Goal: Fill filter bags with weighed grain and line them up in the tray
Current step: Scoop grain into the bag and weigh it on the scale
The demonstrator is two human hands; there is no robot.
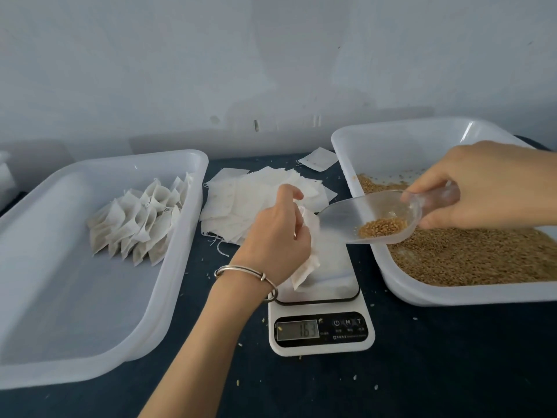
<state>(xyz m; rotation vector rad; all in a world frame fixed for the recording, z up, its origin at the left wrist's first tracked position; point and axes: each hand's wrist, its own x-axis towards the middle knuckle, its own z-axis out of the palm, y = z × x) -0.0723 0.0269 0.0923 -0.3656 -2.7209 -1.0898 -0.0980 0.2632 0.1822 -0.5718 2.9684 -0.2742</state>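
Two hands at work over the scale (pixel 321 315). Left hand (pixel 275 233): fingers (pixel 289 193) curled, pinching a white filter bag (pixel 307 254) that hangs onto the scale platform. Right hand (pixel 494 185): fingers wrapped round the handle of a clear scoop (pixel 370 217), a small heap of grain in its bowl, mouth just beside the bag. Empty bags (pixel 256 200): loose pile on the dark desk (pixel 422 372) behind the left hand. Right tray (pixel 452 294): loose grain (pixel 470 257). Left tray (pixel 99 297): filled bags (pixel 141 218) lined up, leaning, at its far end. Scale display lit; digits blurred.
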